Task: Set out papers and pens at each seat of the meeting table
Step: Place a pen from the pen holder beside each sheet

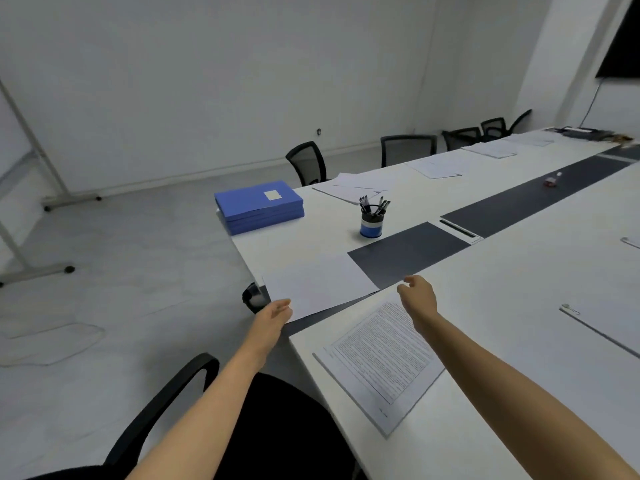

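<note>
A blank white sheet [318, 284] lies at the near end of the meeting table [519, 306], over its edge. My left hand [275, 313] pinches that sheet's near corner. My right hand [417, 296] hovers with loosely curled fingers just right of the sheet, above a printed document [381, 358] at the nearest seat. A blue and black pen cup [371, 221] full of pens stands further in. More papers [353, 188] lie at the seats along the far side.
Blue folders [259, 206] are stacked at the table's corner. A dark strip [519, 206] runs down the table's middle. A black chair [242, 427] sits right below me; other chairs [308, 162] line the far side. A whiteboard stand [31, 202] is on the left.
</note>
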{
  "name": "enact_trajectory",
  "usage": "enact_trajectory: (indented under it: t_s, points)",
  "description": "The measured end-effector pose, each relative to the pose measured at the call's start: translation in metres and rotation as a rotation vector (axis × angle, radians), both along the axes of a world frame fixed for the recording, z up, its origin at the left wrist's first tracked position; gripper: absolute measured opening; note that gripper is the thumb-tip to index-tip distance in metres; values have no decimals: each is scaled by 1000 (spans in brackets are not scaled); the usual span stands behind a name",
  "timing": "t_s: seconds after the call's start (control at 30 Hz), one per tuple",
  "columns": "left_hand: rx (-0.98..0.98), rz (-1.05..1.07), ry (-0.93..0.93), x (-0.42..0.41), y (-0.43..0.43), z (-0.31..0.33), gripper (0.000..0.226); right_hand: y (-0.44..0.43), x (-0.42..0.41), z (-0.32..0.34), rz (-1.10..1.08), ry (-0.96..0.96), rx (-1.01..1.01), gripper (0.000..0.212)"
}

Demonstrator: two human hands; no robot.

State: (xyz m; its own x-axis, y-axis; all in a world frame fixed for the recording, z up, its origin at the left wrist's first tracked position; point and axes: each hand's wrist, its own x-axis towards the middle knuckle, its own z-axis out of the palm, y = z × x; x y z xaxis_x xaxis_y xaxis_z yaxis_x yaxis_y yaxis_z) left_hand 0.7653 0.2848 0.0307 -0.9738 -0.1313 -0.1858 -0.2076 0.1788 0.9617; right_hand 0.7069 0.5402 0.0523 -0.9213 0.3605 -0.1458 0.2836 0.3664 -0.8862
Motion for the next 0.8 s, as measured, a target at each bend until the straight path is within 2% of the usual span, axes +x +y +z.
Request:
enact_trajectory:
  t_s: [0.3, 0.47, 0.63, 0.8]
  points:
    - [-113, -113, -51, -64, -7, -26, 34, 3, -81, -4, 57, -77, 173, 39]
    - [-314, -187, -129, -127, -10, -50, 36, 8, -167, -19, 143, -141, 243, 40]
    - [-487, -250, -181, -190, -9, -77, 39, 10, -251, -36, 217, -118, 330, 38]
    - [-662, -303, -194, -233, -5, -95, 41, 18, -318, -56, 283, -100, 379, 54]
